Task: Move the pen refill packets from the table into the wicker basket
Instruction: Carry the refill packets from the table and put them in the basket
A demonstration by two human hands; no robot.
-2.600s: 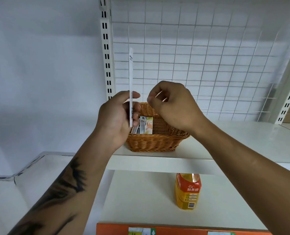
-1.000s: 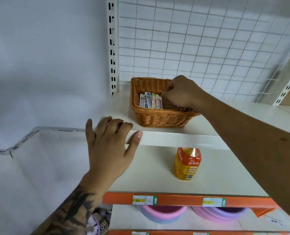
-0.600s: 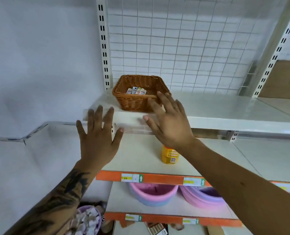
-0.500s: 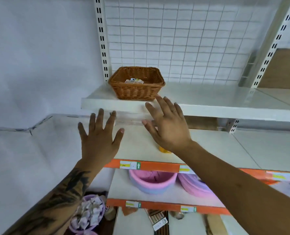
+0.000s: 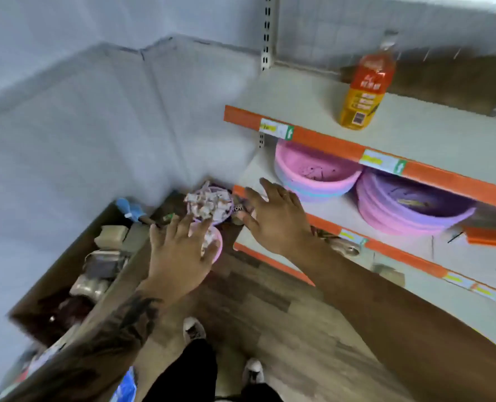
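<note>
Down at floor level, below the lowest shelf, sits a small pink bowl [image 5: 212, 211] heaped with pale, crumpled little packets [image 5: 207, 202]; whether these are the pen refill packets is too blurred to tell, and the wicker basket is not in view at all. Both hands hang over that heap with nothing in them: the left hand [image 5: 180, 252] has its fingers spread flat, covering part of a second pink bowl [image 5: 216, 249], and the right hand [image 5: 275, 220] is splayed wide just beside the heap, so each grip is fully open. Judging from this, the step in hand is reaching for more packets; it would go best to pinch a thin packet by its edge with fingertips and steady the light plastic bowl with the other hand so it does not slide on the wood-grain floor [image 5: 255, 300]. Round plastic basins, pink [image 5: 313, 175] and purple [image 5: 409, 207], are stacked on the white shelf, smooth and glossy; an orange drink bottle [image 5: 362, 91] stands upright above, and an open cardboard box [image 5: 72, 265] lies left
</note>
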